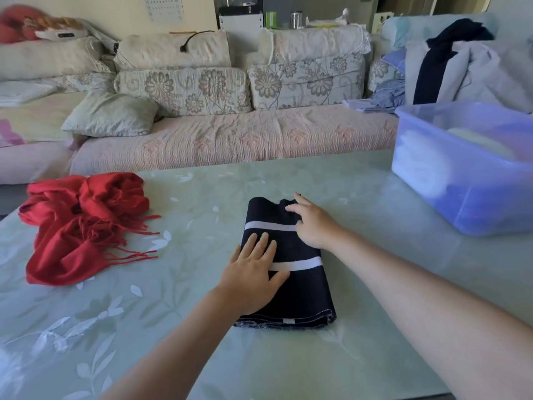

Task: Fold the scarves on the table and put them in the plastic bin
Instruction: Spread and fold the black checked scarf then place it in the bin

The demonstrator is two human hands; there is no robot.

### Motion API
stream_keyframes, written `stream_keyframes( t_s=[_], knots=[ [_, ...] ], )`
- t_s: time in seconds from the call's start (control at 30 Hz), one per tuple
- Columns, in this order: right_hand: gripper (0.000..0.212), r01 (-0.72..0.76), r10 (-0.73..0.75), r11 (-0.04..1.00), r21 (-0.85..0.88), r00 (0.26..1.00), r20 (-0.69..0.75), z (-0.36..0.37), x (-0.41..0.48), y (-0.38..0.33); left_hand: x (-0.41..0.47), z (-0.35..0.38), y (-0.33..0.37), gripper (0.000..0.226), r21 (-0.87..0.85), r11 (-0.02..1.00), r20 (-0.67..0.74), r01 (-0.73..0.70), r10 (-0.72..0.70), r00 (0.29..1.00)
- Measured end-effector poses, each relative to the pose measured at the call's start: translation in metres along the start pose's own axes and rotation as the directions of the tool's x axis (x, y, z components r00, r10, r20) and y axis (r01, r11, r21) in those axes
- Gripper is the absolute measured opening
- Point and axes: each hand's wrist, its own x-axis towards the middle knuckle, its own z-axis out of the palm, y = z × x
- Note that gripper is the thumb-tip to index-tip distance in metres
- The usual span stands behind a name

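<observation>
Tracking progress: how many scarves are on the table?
2: navy scarf, folded, under left hand and right hand; red scarf, crumpled, at left. Bin may hide more.

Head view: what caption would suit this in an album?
Left hand and right hand rest on a folded navy scarf; red scarf, plastic bin nearby.

**Left hand** (253, 274): palm down, flat on the near-left part of the folded dark scarf (300, 295). The fingers are straight and slightly spread, pointing toward the scarf's far edge. The thumb stretches sideways toward the scarf's centre.

**Right hand** (315, 225): palm down on the scarf's far-right part. The fingers are loosely bent and fanned, with the fingertips at the far edge (no pinch can be made out).

**Forearms:** both bare. The left runs in from the scarf's near-left. The right crosses the scarf's right edge from the near-right.

The hands are apart.
</observation>
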Motion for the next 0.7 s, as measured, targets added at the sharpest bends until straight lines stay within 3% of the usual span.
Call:
stream_keyframes(
  t_s=[0.1, 0.17, 0.23, 0.33, 0.4, 0.5, 0.6, 0.7],
  knots=[
    [0.048, 0.037, -0.048, 0.959, -0.28, 0.998, -0.032, 0.004, 0.009, -0.003, -0.002, 0.0, -0.002, 0.077, 0.108, 0.994, 0.009, 0.029, -0.03, 1.0],
    [0.049, -0.028, 0.041, 0.895, -0.444, 0.999, 0.021, 0.009, 0.01, 0.003, -0.003, 0.001, -0.003, 0.078, 0.124, 0.992, 0.02, 0.028, -0.03, 0.999],
    [0.053, -0.076, 0.121, 0.866, -0.495, 0.991, 0.061, 0.012, 0.005, 0.009, -0.005, 0.002, -0.005, 0.079, 0.076, 0.997, 0.003, 0.01, -0.01, 1.0],
    [0.056, -0.036, 0.072, 0.797, -0.603, 0.997, 0.036, 0.006, -0.002, 0.001, -0.007, 0.006, -0.013, 0.078, 0.053, 0.994, -0.107, -0.097, 0.102, 0.989],
    [0.056, 0.027, -0.012, 0.785, -0.619, 1.0, 0.028, 0.003, -0.01, -0.01, -0.011, 0.005, -0.018, 0.08, 0.044, 0.978, -0.144, -0.204, 0.208, 0.967],
    [0.057, 0.159, -0.125, 0.832, -0.532, 0.987, 0.1, 0.014, -0.037, -0.023, -0.021, 0.005, -0.025, 0.084, 0.02, 0.952, -0.089, -0.305, 0.306, 0.948],
    [0.06, 0.239, -0.171, 0.882, -0.406, 0.965, 0.196, 0.028, -0.072, -0.028, -0.032, 0.006, -0.03, 0.09, 0.059, 0.942, -0.053, -0.33, 0.333, 0.941],
    [0.064, 0.225, -0.158, 0.879, -0.421, 0.969, 0.188, 0.028, -0.093, -0.021, -0.041, 0.002, -0.032, 0.095, 0.043, 0.938, -0.022, -0.345, 0.346, 0.938]
  ],
)
